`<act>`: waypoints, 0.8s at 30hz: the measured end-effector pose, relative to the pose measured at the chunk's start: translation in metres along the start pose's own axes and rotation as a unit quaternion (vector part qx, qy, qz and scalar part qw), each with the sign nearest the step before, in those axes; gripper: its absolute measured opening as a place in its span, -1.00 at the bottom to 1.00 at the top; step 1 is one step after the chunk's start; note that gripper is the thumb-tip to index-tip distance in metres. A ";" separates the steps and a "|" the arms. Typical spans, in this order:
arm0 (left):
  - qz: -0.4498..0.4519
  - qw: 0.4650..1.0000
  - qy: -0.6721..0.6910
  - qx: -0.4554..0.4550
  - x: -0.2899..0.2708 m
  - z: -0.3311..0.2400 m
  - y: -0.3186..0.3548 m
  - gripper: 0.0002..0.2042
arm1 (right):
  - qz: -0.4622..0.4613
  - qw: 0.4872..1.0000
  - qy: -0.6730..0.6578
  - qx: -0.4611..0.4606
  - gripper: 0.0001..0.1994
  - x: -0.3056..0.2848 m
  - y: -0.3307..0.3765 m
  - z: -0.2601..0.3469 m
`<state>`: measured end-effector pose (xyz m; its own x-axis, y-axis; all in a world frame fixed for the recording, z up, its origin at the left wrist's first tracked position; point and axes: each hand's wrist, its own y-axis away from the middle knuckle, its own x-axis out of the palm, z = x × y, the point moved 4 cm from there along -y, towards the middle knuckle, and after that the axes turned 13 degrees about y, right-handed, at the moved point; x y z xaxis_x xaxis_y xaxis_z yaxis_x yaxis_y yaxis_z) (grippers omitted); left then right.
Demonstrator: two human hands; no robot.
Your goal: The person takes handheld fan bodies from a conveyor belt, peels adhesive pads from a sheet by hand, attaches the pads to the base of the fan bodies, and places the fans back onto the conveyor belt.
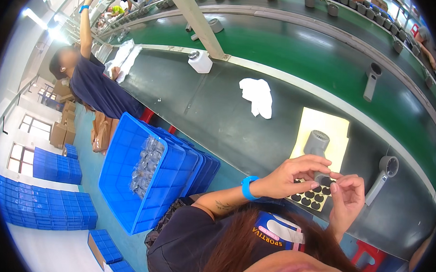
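Down near the lower right of the view, the person's two hands meet over the near edge of the dark surface (219, 116). The left hand (287, 179), with a blue band (248, 187) on its wrist, has its fingers curled and its fingertips pinched on a grey hair dryer (317, 151) at the lower end of the handle. The right hand (347, 197) faces it from the other side, thumb and forefinger closed on a small dark round piece (330, 182) that is held right at that handle end, touching or nearly touching it; which of the two cannot be told.

The dryer stands upright over a pale yellow sheet (327, 129), its round vented head at the top. On the near end of the sheet, just below the hands, lies a card of dark round pieces (309, 197) in rows.

A second grey hair dryer (383, 174) lies flat on the surface just right of the hands, and a third (371, 80) lies farther off on the green belt (282, 46). A crumpled white cloth (257, 96) sits left of the sheet, with a white bottle (199, 61) beyond it. Stacked blue crates (127, 180) stand left of the person, the nearest holding clear-bagged parts (145, 166). Another person (90, 80) in a dark shirt reaches upward at the far left.
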<state>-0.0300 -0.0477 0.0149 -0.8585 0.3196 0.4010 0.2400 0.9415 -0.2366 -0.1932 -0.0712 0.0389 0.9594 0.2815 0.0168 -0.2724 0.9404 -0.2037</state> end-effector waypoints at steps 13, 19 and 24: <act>-0.017 1.000 -0.006 -0.024 0.004 0.002 0.007 -0.60 | -0.027 0.999 -0.004 0.043 -0.76 -0.004 0.015 -0.001; -0.013 0.999 0.027 -0.025 0.002 0.002 -0.001 -0.60 | -0.019 0.999 -0.013 0.030 -0.76 -0.004 0.010 -0.004; -0.006 0.999 0.032 -0.025 0.001 0.004 -0.001 -0.57 | -0.016 0.999 -0.009 0.034 -0.77 -0.003 0.011 -0.004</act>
<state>-0.0332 -0.0488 0.0120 -0.8310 0.3138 0.4593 0.2542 0.9487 -0.1882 -0.1992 -0.0626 0.0331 0.9665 0.2537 0.0395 -0.2463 0.9595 -0.1367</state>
